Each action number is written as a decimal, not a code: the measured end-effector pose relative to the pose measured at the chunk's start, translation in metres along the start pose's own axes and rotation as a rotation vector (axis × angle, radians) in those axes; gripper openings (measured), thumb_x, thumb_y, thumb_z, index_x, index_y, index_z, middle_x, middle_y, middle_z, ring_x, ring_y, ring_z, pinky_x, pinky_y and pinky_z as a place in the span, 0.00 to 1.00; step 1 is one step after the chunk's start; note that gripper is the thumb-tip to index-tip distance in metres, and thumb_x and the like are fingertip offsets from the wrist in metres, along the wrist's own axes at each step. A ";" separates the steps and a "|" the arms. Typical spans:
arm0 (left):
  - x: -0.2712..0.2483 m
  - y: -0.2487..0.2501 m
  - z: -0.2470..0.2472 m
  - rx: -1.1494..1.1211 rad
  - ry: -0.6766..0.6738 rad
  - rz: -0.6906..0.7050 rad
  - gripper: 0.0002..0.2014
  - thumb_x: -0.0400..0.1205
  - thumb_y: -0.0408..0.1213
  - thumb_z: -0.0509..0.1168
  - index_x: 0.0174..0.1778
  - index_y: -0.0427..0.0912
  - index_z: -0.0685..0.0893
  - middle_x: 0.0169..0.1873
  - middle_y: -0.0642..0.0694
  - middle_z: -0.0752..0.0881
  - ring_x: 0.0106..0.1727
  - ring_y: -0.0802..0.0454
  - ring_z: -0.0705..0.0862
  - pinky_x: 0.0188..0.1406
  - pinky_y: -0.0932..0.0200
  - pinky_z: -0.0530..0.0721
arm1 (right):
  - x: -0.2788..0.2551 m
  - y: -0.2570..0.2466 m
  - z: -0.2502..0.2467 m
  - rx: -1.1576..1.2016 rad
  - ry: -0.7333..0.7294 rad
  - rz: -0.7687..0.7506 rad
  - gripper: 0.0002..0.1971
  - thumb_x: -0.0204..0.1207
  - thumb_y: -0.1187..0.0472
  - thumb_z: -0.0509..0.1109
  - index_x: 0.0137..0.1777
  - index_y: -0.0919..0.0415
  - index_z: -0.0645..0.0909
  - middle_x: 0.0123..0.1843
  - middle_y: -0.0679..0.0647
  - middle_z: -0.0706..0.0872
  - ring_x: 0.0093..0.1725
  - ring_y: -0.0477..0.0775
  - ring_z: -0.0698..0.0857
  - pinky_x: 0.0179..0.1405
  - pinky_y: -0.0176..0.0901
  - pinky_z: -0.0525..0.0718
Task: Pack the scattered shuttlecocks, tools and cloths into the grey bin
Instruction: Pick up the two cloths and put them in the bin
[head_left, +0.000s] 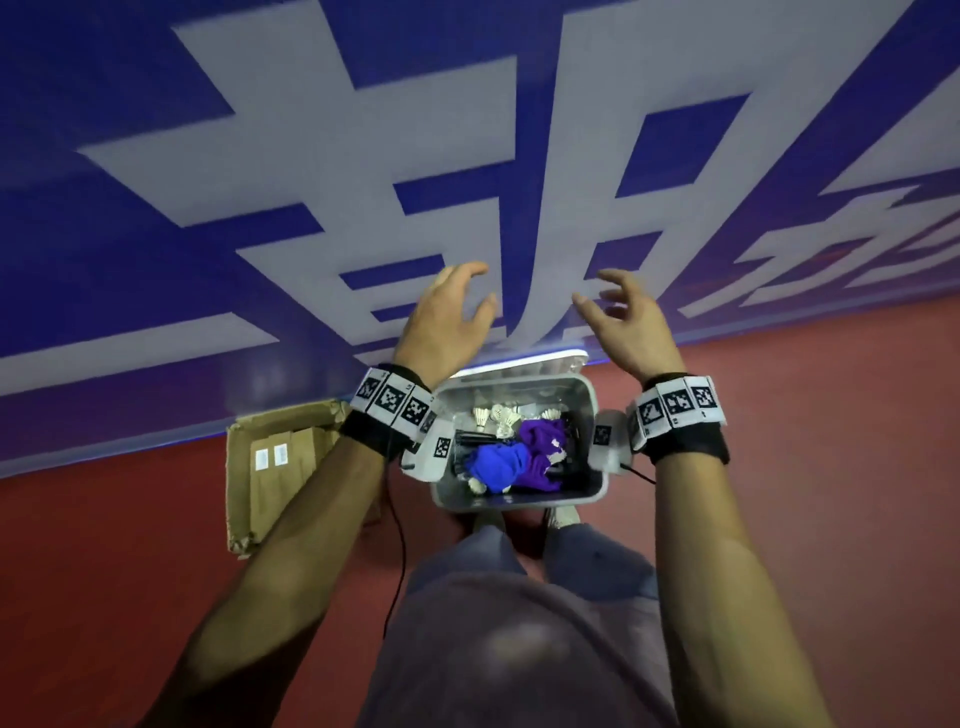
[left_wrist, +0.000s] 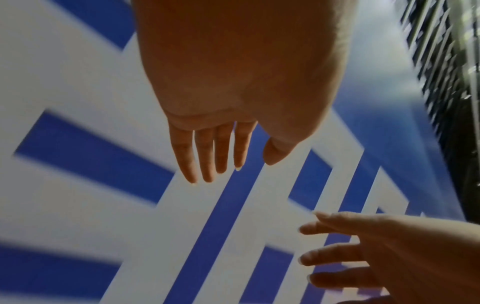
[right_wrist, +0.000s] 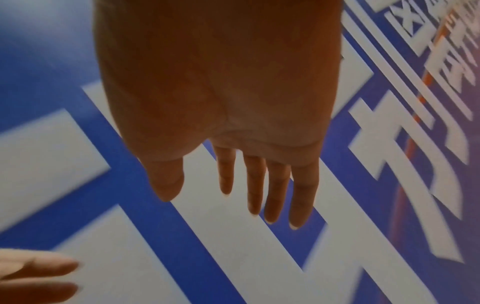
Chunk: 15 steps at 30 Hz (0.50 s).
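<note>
The grey bin (head_left: 597, 415) stands on the red floor below my wrists. Inside it lie white shuttlecocks (head_left: 498, 417), a blue cloth (head_left: 498, 462), a purple cloth (head_left: 543, 441) and black tools (head_left: 571, 470). My left hand (head_left: 452, 312) and right hand (head_left: 623, 317) are raised above and beyond the bin, in front of the blue wall. Both hold nothing. In the left wrist view the left hand (left_wrist: 215, 156) has straight fingers, with the right hand (left_wrist: 363, 246) spread beside it. In the right wrist view the right hand (right_wrist: 249, 189) also shows straight fingers.
A blue wall with large white characters (head_left: 467, 156) rises just behind the bin. An open cardboard box (head_left: 280, 462) lies on the floor to the left. My feet (head_left: 561, 517) stand at the bin's near edge. A white lid edge (head_left: 524, 361) shows behind the bin.
</note>
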<state>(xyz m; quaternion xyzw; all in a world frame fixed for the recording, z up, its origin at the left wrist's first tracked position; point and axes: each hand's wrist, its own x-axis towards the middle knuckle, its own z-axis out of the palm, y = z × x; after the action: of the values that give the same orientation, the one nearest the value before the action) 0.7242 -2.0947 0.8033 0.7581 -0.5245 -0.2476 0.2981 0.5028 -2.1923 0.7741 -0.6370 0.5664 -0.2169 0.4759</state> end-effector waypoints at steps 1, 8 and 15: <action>-0.004 0.012 -0.020 -0.017 0.030 0.030 0.19 0.88 0.43 0.63 0.76 0.46 0.79 0.70 0.48 0.81 0.70 0.52 0.80 0.71 0.46 0.81 | -0.005 -0.020 -0.008 0.006 0.014 -0.030 0.27 0.80 0.41 0.73 0.77 0.46 0.75 0.69 0.53 0.82 0.66 0.51 0.83 0.62 0.45 0.82; -0.043 0.050 -0.121 -0.068 0.183 0.101 0.15 0.89 0.46 0.64 0.72 0.51 0.81 0.68 0.55 0.82 0.68 0.60 0.81 0.67 0.51 0.84 | -0.045 -0.121 -0.013 0.031 -0.021 -0.298 0.25 0.82 0.40 0.71 0.77 0.44 0.75 0.70 0.45 0.83 0.69 0.44 0.82 0.67 0.46 0.83; -0.079 0.041 -0.165 -0.033 0.326 0.045 0.17 0.87 0.48 0.67 0.72 0.51 0.80 0.64 0.55 0.82 0.67 0.59 0.81 0.68 0.49 0.83 | -0.052 -0.169 0.020 0.042 -0.135 -0.511 0.25 0.82 0.40 0.71 0.76 0.46 0.75 0.70 0.46 0.83 0.70 0.43 0.81 0.70 0.50 0.83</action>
<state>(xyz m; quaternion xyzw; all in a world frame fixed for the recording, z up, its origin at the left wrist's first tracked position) 0.7855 -2.0001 0.9527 0.7714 -0.4817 -0.1231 0.3972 0.5928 -2.1528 0.9230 -0.7622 0.3495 -0.2991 0.4555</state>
